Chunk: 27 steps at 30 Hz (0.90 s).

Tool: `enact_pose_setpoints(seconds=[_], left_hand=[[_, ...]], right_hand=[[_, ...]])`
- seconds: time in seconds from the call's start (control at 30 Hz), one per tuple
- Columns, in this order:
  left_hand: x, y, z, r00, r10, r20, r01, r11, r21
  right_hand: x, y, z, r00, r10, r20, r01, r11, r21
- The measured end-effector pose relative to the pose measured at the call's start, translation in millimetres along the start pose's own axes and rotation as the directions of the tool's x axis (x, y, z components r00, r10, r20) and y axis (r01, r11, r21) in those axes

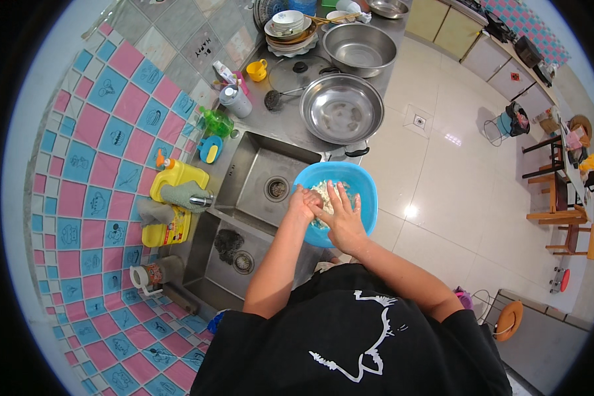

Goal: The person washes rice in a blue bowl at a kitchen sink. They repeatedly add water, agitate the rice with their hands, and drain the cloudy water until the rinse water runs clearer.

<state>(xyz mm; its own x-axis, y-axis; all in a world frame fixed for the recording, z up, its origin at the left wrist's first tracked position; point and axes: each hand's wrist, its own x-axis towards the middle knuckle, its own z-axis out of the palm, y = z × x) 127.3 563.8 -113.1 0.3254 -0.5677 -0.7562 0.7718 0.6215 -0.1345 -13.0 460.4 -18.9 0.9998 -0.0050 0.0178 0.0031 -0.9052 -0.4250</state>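
Note:
A blue plastic basin stands at the front edge of the sink counter, in front of my body. Pale, crumbly stuff like moist dough lies inside it. My left hand is at the basin's left rim, its fingers curled; whether it grips the rim or something else cannot be told. Over the crumbly stuff my right hand is spread, fingers apart, with bits stuck to the fingers. The thumb of the right hand reaches to the left hand's fingers.
A double steel sink lies left of the basin, a dark scouring pad in its nearer bowl. Beyond are a steel pan, a large steel bowl and stacked dishes. Yellow jugs stand by the faucet.

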Motion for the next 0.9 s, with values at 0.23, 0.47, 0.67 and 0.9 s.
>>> enact_pose_setpoints(seconds=[0.23, 0.47, 0.67, 0.9], left_hand=[[-8, -39, 6, 1.000, -0.024, 0.019, 0.024, 0.999, 0.047], [-8, -64, 2, 0.949, 0.309, -0.066, -0.249, 0.858, 0.449], [-29, -55, 26, 0.996, -0.040, 0.076, 0.022, 0.975, 0.222], [19, -37, -13, 0.971, 0.233, 0.050, -0.236, 0.908, 0.347]], right_hand=[[-3, 16, 29, 0.996, 0.085, -0.042, -0.091, 0.975, -0.201], [-4, 15, 33, 0.973, 0.153, 0.172, -0.155, 0.988, -0.003], [-6, 28, 22, 0.980, 0.038, 0.198, -0.156, 0.762, 0.628], [-14, 26, 2, 0.885, 0.071, 0.459, -0.460, -0.011, 0.888]])
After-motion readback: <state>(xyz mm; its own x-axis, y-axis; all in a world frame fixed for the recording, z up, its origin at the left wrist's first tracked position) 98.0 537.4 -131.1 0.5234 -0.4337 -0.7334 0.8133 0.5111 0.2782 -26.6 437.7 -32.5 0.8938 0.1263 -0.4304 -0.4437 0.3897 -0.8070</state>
